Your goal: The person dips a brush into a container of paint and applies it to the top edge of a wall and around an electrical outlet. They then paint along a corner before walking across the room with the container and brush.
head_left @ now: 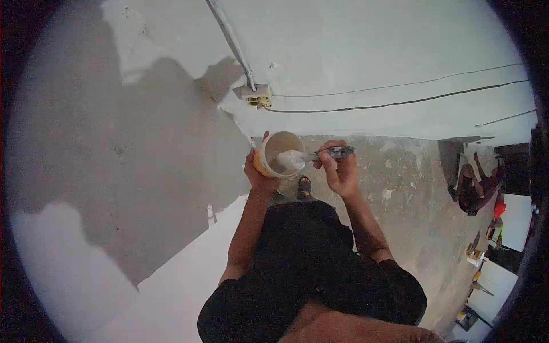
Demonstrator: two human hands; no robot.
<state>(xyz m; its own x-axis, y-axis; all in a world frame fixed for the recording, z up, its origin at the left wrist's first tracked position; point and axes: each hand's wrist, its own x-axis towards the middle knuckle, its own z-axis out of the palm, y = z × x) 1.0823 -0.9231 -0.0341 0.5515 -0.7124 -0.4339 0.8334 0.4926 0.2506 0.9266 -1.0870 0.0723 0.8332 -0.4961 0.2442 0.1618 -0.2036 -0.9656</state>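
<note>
My left hand [258,172] is wrapped round the side of a small round paint bucket [262,164], its mouth tilted toward me. In my right hand [339,168] is a paintbrush [341,152], gripped by its dark handle. White paint coats the brush's bristles, which lie inside the bucket's mouth. How much paint the bucket holds is hard to make out.
Ahead is a pale wall with an electrical socket box [255,96], a conduit [230,35] and loose cables [354,108]. Another person [479,188] sits at the right, near several items and white panels [494,286]. The floor [400,188] looks stained.
</note>
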